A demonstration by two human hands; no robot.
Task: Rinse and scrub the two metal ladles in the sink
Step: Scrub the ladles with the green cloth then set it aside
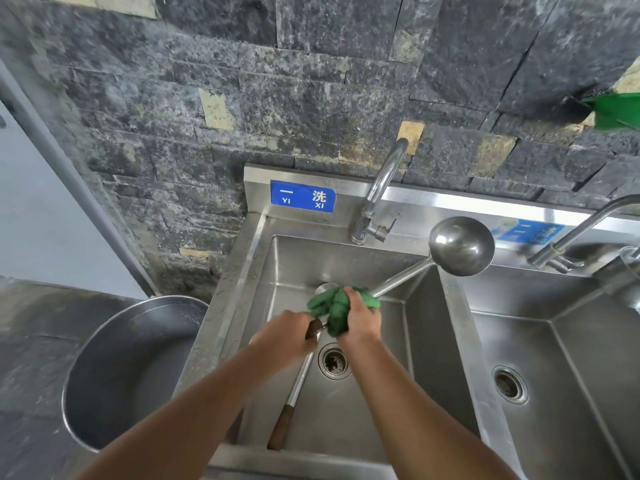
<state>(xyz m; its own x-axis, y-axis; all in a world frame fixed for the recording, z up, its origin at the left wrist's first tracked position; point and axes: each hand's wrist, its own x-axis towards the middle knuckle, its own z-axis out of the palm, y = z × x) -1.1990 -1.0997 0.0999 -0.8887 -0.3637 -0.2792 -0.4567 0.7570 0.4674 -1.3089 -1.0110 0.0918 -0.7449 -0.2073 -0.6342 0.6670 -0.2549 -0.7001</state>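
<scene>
The raised round-bowled steel ladle (460, 245) slants from its bowl, above the divider between the basins, down-left to the hands. The left hand (288, 332) grips its dark handle end. The right hand (362, 318), nearer the bowl, squeezes a green scouring cloth (332, 304) round the shaft, with bare shaft ahead to scrub along. The second wooden-handled steel ladle (300, 377) lies beneath in the steel sink basin (426, 341), handle toward the near rim.

Stainless steel double sink (225, 299), seen from above.
A wooden-handled ladle (298, 382) lies in its left basin (381, 393), beside the drain (334, 362).
</scene>
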